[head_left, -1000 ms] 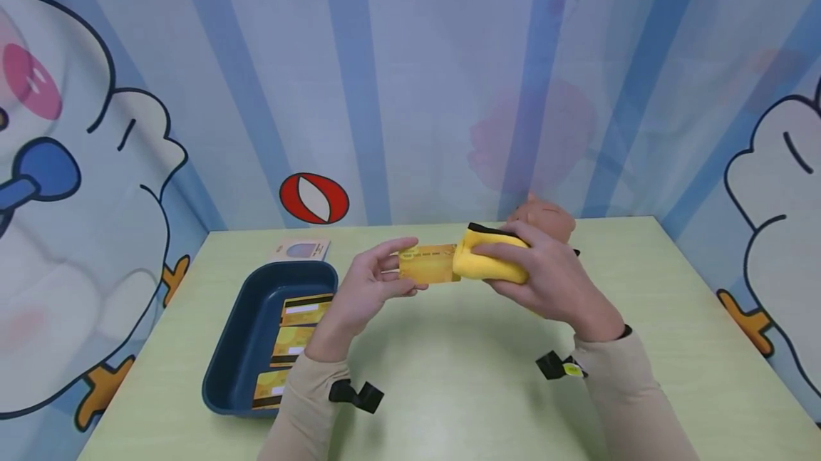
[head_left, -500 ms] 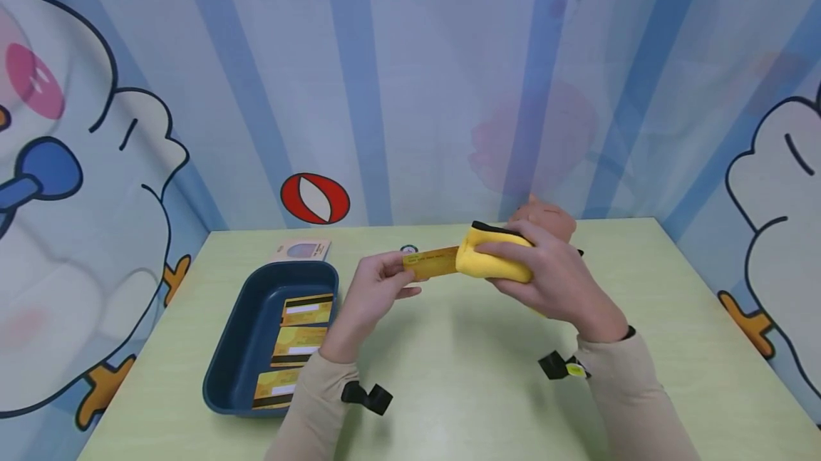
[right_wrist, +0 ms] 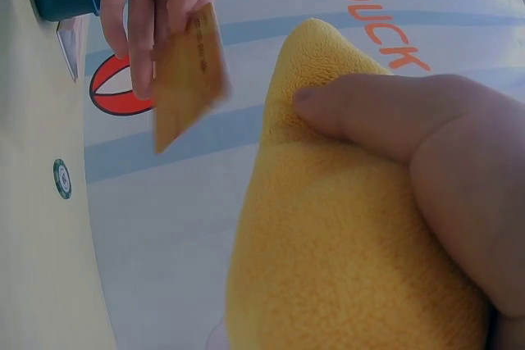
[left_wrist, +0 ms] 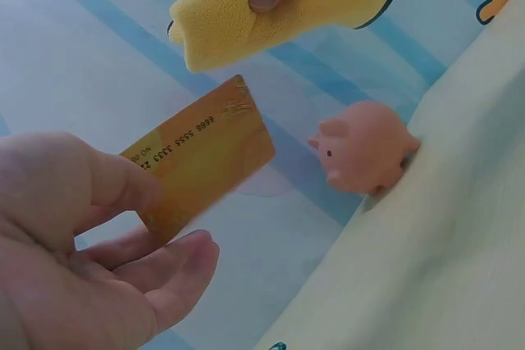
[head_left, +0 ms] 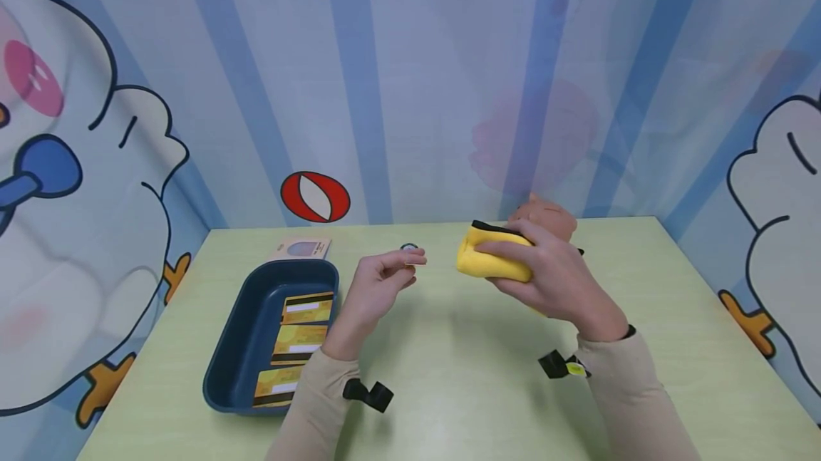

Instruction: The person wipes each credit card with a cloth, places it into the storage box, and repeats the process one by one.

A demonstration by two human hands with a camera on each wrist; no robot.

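Note:
My left hand [head_left: 408, 262] pinches a gold bank card [left_wrist: 205, 153] between thumb and fingers above the table; the card [right_wrist: 189, 75] is nearly edge-on to the head camera. My right hand [head_left: 513, 256] grips a folded yellow cloth [head_left: 490, 261] a little to the right of the card, with a gap between them. The same cloth [left_wrist: 279, 2] shows above the card in the left wrist view and fills the right wrist view [right_wrist: 344, 235].
A dark blue tray [head_left: 226, 347] at the left holds three more gold cards [head_left: 298, 340]. Behind it lies a small beige packet [head_left: 301, 249]. A pink pig toy [head_left: 545, 215] stands behind the right hand. A small round token [head_left: 409, 246] lies on the green table [head_left: 462, 390].
The card was against the cloth's left end a second ago. My left hand has drawn it away to the left and turned it, so card and cloth are now apart.

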